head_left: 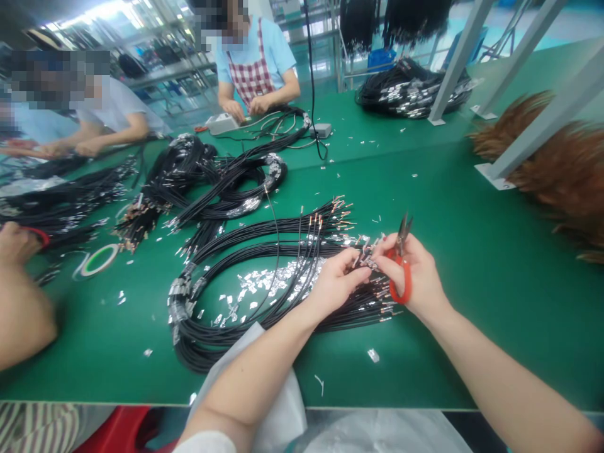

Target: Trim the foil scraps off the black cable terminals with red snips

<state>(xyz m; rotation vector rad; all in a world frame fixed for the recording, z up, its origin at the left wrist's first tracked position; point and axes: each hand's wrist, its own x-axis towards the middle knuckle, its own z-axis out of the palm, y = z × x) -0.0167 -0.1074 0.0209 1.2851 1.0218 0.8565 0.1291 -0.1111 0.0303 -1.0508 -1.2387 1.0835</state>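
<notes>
My left hand (336, 281) pinches the end of a black cable (364, 259) over a coiled bundle of black cables (245, 277) lying on the green table (472, 264). My right hand (415, 274) grips small red-handled snips (402, 261), blades pointing up, and its fingertips also touch that cable end. The two hands meet at the foil-wrapped tip. Bits of silver foil (264, 286) lie scattered inside the coil.
More black cable bundles (202, 176) lie to the left and far right (415, 88). A tape roll (98, 259) sits at left near a neighbour's arm (21, 302). Two other people work across the table. Metal frame legs (519, 145) and brown wire ends (561, 163) stand at right.
</notes>
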